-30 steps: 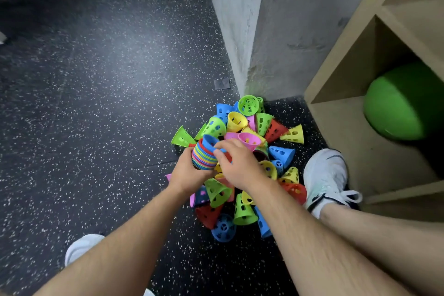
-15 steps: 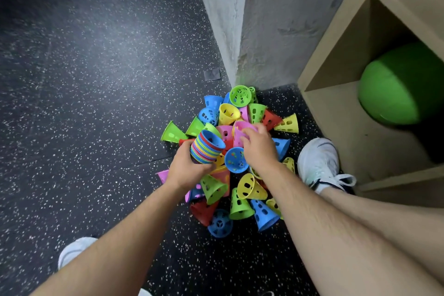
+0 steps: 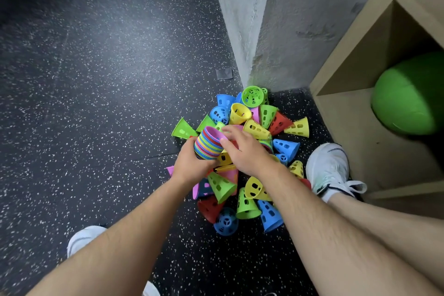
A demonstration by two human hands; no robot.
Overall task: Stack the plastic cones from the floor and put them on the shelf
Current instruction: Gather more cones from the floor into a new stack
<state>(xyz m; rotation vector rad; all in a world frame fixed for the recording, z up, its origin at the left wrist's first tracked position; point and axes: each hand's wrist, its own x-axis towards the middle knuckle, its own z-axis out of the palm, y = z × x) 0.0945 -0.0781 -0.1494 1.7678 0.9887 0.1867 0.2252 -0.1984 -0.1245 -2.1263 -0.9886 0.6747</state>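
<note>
While the stack (image 3: 208,143) is being gripped tilted above the floor pile (image 3: 249,151) by the closed left hand (image 3: 192,166), a purple cone (image 3: 214,132) is being seated by the right hand's (image 3: 247,151) pinching fingertips (image 3: 224,130), best pressed squarely.

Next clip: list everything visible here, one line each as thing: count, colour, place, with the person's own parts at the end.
Stack of nested cones: one, multicoloured with a pink cone on top, held above the pile.
Loose cones: many, too jumbled to count; green, yellow, blue, red, pink; heaped on the floor at the wall corner.
Floor: one, black with white specks.
Wall: one corner, grey concrete.
Shelf: one, light wood, at right.
Ball: one, green, inside the shelf.
Grey patch: one, on the floor near the corner.
Shoes: white, one beside the shelf, others partly seen at the bottom edge.
Left hand: grip around the stack.
Right hand: fingers at the stack's top.
</note>
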